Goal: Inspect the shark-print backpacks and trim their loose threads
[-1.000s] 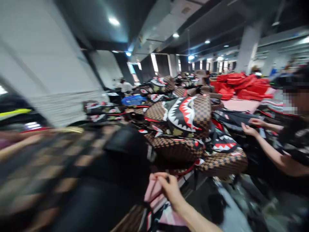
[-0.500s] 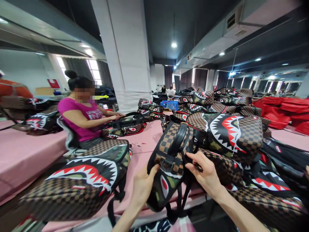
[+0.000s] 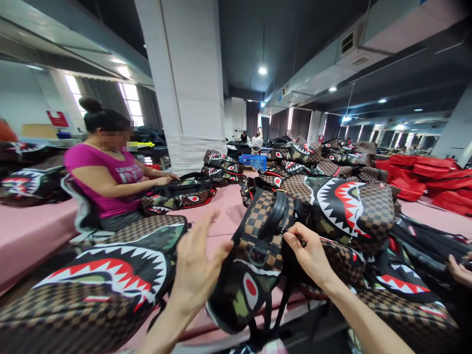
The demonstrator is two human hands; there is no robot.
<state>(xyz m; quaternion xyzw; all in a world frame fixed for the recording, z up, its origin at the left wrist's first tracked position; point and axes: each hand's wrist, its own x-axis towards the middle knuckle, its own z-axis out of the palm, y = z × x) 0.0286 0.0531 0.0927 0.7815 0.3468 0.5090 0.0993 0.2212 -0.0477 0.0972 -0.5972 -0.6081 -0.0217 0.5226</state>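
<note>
A brown-and-black checkered backpack (image 3: 254, 250) with a camouflage panel and a red-and-white eye stands on its edge in front of me, its black top handle uppermost. My left hand (image 3: 197, 260), somewhat blurred, is lifted beside the bag's left side with its fingers spread, holding nothing. At the bag's right edge, near the handle base, my right hand (image 3: 304, 246) is closed in a pinch. A small dark piece shows at its fingers, too small to name.
A shark-mouth backpack (image 3: 106, 275) lies at left, and more bags (image 3: 354, 206) are piled at right on the pink table (image 3: 224, 211). A seated person (image 3: 106, 172) handles a bag at left. Another person's hand (image 3: 459, 269) is at the right edge. Red bags (image 3: 435, 177) lie behind.
My left hand has let go of the backpack and moved up and left, opening. My right hand's fingers have closed tighter near the handle. The view has turned slightly right.
</note>
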